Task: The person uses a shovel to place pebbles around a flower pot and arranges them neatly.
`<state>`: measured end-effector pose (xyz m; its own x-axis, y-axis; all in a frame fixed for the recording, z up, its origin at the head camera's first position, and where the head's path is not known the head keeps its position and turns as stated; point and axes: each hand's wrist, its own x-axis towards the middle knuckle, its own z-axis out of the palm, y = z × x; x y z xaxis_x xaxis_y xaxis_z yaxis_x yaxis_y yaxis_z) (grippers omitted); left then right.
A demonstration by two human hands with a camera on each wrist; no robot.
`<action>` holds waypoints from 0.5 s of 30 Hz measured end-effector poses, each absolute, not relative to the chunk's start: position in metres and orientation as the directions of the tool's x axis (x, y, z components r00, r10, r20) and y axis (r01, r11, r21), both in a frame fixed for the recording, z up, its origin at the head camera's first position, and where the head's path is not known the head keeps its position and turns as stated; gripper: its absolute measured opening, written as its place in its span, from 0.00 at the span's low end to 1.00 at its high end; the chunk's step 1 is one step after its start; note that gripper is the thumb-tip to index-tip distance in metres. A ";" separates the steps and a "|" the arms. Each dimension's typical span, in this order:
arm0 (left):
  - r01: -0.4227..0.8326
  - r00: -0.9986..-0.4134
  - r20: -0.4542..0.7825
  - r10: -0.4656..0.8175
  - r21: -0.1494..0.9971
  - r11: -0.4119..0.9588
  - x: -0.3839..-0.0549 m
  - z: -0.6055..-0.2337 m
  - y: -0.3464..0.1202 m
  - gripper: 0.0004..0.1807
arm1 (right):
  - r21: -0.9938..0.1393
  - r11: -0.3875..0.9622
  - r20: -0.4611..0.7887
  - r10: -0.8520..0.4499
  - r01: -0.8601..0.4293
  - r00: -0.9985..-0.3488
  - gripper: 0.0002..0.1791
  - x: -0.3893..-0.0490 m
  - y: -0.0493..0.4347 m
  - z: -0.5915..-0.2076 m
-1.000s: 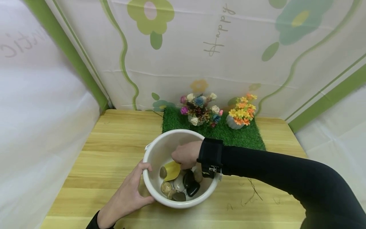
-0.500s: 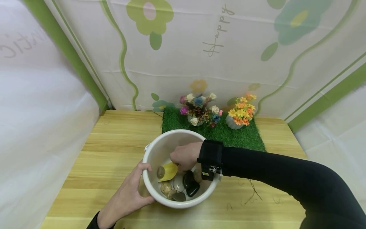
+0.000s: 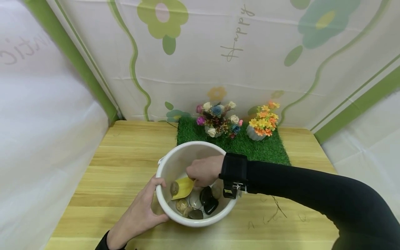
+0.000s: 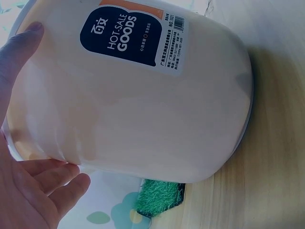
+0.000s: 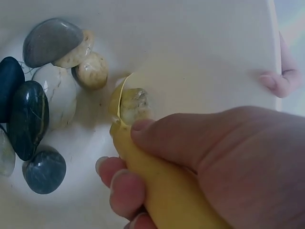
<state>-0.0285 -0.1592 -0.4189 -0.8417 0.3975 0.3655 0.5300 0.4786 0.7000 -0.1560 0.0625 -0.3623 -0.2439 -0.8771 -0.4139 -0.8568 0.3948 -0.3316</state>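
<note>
Right fingers: wrapped round the yellow scoop's handle, thumb along the top; right hand (image 3: pixel 204 171) was down inside the bucket.
Yellow scoop (image 3: pixel 185 187): low in the bucket, blade pointing at the left rim.
Scooped stone (image 3: pixel 174 188): sat at the blade's front edge; I couldn't tell if it was fully on.
Left fingers: hooked over the left rim, thumb against the outer wall; left hand (image 3: pixel 140 208) had a grip on it.
White bucket (image 3: pixel 200 224): upright on the table (image 3: pixel 125 166), between the surface's left and right edges.
Other stones: black pair (image 3: pixel 210 205), white stone (image 3: pixel 195 200), speckled tan stone (image 3: pixel 181 205) and grey stone (image 3: pixel 196 214) lay on the bucket floor, toward the near rim.
Green mat (image 3: pixel 262 151): lay by the table's back edge.
Flowers: mixed bouquet (image 3: pixel 216 111) near the mat's back edge, yellow-orange pot (image 3: pixel 264 121) near its back right corner.
Backdrop (image 3: pixel 200 66): white floral cloth behind the table's back edge.
</note>
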 end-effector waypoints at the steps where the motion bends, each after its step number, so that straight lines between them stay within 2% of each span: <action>1: 0.530 -0.842 0.365 0.398 0.701 0.478 -0.029 -0.419 -0.159 0.39 | -0.349 0.405 -0.416 -0.875 -0.845 -0.247 0.10 -0.152 0.063 -0.353; 5: 0.520 -0.848 0.355 0.395 0.702 0.486 -0.028 -0.420 -0.159 0.38 | -0.393 0.417 -0.403 -0.879 -0.820 -0.254 0.11 -0.142 0.066 -0.326; 15: 0.526 -0.845 0.365 0.390 0.694 0.491 -0.028 -0.420 -0.159 0.38 | -0.454 0.393 -0.354 -0.903 -0.799 -0.244 0.09 -0.141 0.081 -0.316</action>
